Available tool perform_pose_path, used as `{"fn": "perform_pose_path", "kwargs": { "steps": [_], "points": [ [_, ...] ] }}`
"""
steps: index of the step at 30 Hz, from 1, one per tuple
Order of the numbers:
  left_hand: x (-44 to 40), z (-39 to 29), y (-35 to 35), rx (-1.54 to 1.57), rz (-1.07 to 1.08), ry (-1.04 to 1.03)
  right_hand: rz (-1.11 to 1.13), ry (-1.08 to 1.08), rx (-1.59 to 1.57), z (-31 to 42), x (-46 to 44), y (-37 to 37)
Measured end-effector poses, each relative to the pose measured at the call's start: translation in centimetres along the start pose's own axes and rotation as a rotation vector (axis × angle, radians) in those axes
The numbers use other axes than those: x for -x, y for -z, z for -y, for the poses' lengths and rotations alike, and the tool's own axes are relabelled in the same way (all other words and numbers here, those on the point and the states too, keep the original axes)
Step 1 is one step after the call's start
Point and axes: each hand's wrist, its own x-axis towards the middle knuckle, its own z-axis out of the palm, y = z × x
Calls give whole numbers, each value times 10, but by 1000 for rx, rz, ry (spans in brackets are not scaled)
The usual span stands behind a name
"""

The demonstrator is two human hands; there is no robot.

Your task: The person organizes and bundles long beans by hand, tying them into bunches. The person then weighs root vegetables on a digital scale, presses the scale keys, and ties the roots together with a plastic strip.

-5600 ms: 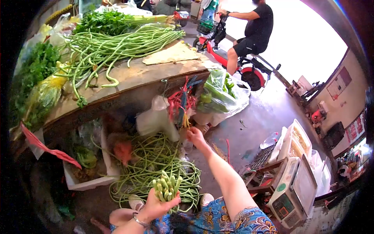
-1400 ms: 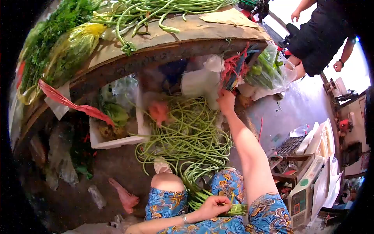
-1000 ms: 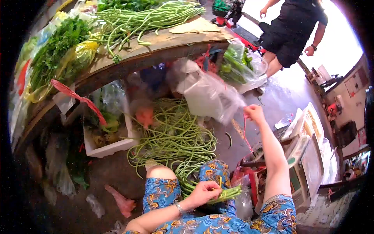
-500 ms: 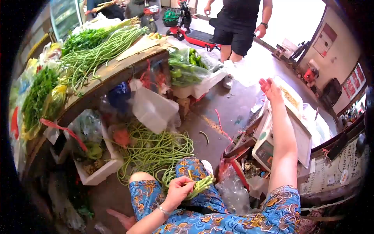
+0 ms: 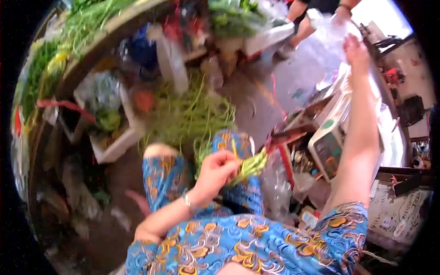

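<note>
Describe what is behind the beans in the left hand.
Blue patterned cloth shows behind the beans; whatever the beans and left hand cover cannot be seen.

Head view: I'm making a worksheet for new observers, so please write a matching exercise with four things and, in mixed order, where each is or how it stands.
Things:
1. Left hand
2. Right hand
3. White box
4. Scale

Places or states:
A. Stretched out, near another person's hand
B. Beside the person's outstretched forearm, with a round green mark
C. Gripping a bunch of green beans
D. Below the tabletop, with leafy greens inside

Right pairs: 1-C, 2-A, 3-D, 4-B
</note>
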Motion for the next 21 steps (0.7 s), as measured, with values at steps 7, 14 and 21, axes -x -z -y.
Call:
{"fn": "perform_pose_path", "kwargs": {
  "steps": [7, 14, 21],
  "points": [
    [-1, 12, -1, 163, 33, 24, -287, -615, -84, 143, 40, -177],
    [7, 25, -6, 76, 101, -26, 945, -315, -79, 278, 160, -413],
    [20, 42, -1, 68, 106, -75, 814, -545, -38, 290, 217, -434]
  ]
}}
